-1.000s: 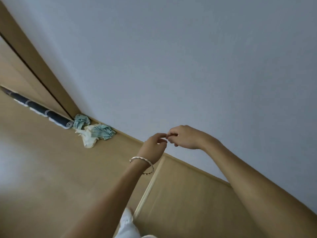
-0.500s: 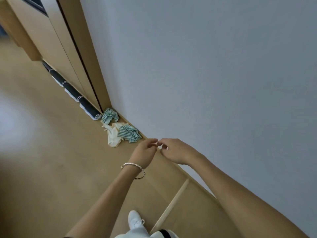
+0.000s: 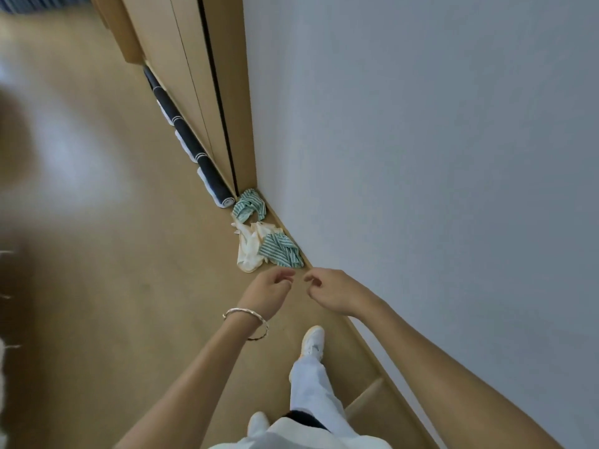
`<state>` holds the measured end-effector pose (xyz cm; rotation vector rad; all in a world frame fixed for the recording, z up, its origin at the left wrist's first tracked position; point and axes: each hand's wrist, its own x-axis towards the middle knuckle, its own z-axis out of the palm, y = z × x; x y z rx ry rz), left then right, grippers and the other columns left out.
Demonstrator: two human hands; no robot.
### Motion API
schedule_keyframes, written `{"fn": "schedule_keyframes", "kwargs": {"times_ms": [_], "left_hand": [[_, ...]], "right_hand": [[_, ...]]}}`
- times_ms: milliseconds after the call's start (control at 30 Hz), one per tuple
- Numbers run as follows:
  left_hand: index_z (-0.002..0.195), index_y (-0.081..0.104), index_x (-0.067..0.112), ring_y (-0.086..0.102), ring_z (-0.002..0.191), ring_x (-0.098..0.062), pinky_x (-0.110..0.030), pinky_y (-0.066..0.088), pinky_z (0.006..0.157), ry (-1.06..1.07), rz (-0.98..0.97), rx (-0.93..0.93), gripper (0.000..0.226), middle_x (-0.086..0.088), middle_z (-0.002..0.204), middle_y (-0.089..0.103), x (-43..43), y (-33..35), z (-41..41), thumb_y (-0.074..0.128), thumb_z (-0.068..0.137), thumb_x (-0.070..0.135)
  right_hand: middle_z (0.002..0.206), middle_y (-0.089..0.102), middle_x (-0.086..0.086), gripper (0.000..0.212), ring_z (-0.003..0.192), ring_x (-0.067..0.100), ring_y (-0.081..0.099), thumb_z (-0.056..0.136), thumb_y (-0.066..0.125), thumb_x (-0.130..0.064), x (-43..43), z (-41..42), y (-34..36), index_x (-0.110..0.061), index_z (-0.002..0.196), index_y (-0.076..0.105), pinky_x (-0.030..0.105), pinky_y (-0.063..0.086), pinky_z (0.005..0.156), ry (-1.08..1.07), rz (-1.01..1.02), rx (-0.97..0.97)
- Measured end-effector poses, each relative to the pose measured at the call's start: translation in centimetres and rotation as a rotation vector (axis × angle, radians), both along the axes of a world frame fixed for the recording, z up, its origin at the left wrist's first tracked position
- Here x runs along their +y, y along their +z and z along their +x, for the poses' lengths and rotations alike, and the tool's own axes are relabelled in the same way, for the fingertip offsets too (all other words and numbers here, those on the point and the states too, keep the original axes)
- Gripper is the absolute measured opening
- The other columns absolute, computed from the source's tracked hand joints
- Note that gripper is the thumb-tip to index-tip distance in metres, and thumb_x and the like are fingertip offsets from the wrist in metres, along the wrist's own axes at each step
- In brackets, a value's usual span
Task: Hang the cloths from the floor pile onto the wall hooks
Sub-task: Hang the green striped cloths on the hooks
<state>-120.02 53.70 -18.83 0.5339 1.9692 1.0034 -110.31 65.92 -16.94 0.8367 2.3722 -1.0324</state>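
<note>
Cloths [image 3: 259, 244] lie in a small pile on the floor [image 3: 129, 270], pressed against the skirting [image 3: 366, 338] at the foot of the wall [image 3: 421, 157]. The pile is one cream piece between two teal-striped ones. The far striped one sits in the corner by the door frame [image 3: 241, 108], just beside the end of a rolled dark mat [image 3: 194, 147] that runs along the door. Both hands hang just near of the pile, close together but apart. The left hand [image 3: 269, 294], with a bracelet [image 3: 246, 314] at the wrist, and the right hand [image 3: 330, 291] have loosely curled fingers and hold nothing. A white shoe [image 3: 312, 341] stands near the skirting. Bare floor spreads wide to the left, and the wall bounds the right.
</note>
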Motion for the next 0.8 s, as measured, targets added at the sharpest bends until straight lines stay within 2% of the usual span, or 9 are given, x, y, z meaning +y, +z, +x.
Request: {"fn": "schedule_keyframes", "kwargs": {"times_ms": [167,233,367,500,567,633,667,733,800], "left_hand": [[0.105,0.063,0.026,0.055,0.078,-0.015,-0.026,0.043,0.070,0.100,-0.032,0.046,0.036,0.004,0.098,0.064,3.9,-0.6,-6.0,0.043,0.087,0.002],[0.107,0.063,0.026,0.054,0.075,-0.016,-0.027,0.043,0.069,0.194,-0.051,0.056,0.036,0.003,0.098,0.066,5.4,-0.5,-8.3,0.044,0.087,0.003],[0.111,0.062,0.022,0.055,0.079,-0.017,-0.028,0.045,0.076,0.339,-0.089,0.059,0.034,0.000,0.098,0.065,7.4,-0.4,-12.5,0.044,0.088,0.003],[0.108,0.064,0.018,0.054,0.080,-0.017,-0.024,0.041,0.070,0.418,-0.115,0.034,0.032,-0.004,0.097,0.064,9.0,-1.0,-15.4,0.043,0.089,0.001],[0.107,0.067,0.014,0.051,0.075,-0.018,-0.024,0.039,0.064,0.411,-0.136,0.027,0.033,-0.005,0.092,0.065,9.8,-1.8,-17.1,0.043,0.088,0.001],[0.105,0.068,0.012,0.051,0.070,-0.015,-0.021,0.039,0.061,0.395,-0.158,0.004,0.032,-0.008,0.096,0.068,10.4,-2.9,-18.5,0.043,0.088,0.001],[0.105,0.068,0.010,0.050,0.066,-0.012,-0.016,0.038,0.058,0.393,-0.163,-0.010,0.031,-0.007,0.099,0.068,10.6,-3.6,-19.0,0.044,0.088,0.001],[0.108,0.068,0.009,0.048,0.062,-0.007,-0.011,0.036,0.053,0.369,-0.191,-0.029,0.032,-0.004,0.101,0.067,11.2,-4.7,-20.4,0.043,0.088,0.001],[0.115,0.065,0.011,0.057,0.076,-0.016,-0.016,0.039,0.060,0.340,-0.216,-0.054,0.035,-0.004,0.109,0.066,12.0,-5.6,-22.4,0.043,0.089,0.003]], "right_hand": [[0.115,0.062,0.003,0.032,0.099,0.017,0.057,0.095,0.043,-0.026,4.8,-9.1,-1.0,-0.017,0.123,0.057,0.034,0.049,0.086,0.171,-0.038,0.086],[0.119,0.061,0.003,0.036,0.102,0.017,0.057,0.096,0.043,-0.030,6.8,-12.9,-1.0,-0.016,0.126,0.057,0.033,0.048,0.086,0.259,-0.048,0.081],[0.132,0.057,0.004,0.042,0.118,0.019,0.054,0.096,0.043,-0.031,9.7,-18.8,-1.2,-0.017,0.135,0.052,0.035,0.045,0.097,0.379,-0.085,0.082],[0.124,0.060,0.003,0.045,0.110,0.019,0.057,0.094,0.044,-0.029,11.0,-22.3,-3.0,-0.017,0.137,0.049,0.032,0.046,0.091,0.434,-0.153,0.042],[0.115,0.062,0.002,0.039,0.103,0.018,0.059,0.093,0.044,-0.028,11.7,-23.8,-4.4,-0.017,0.130,0.053,0.030,0.047,0.083,0.441,-0.170,0.031],[0.099,0.061,-0.001,0.022,0.091,0.018,0.058,0.092,0.044,-0.024,12.1,-24.8,-5.8,-0.019,0.109,0.056,0.027,0.044,0.070,0.454,-0.176,-0.001],[0.095,0.061,-0.001,0.018,0.088,0.018,0.058,0.090,0.044,-0.023,12.2,-25.4,-6.7,-0.019,0.103,0.056,0.029,0.045,0.069,0.462,-0.173,-0.016],[0.095,0.065,0.003,0.021,0.087,0.021,0.060,0.088,0.044,-0.022,12.6,-26.8,-8.0,-0.017,0.100,0.061,0.038,0.050,0.077,0.463,-0.164,-0.041],[0.100,0.066,0.006,0.025,0.090,0.022,0.061,0.089,0.045,-0.020,13.3,-28.9,-9.0,-0.014,0.102,0.065,0.040,0.051,0.082,0.438,-0.165,-0.055]]}}
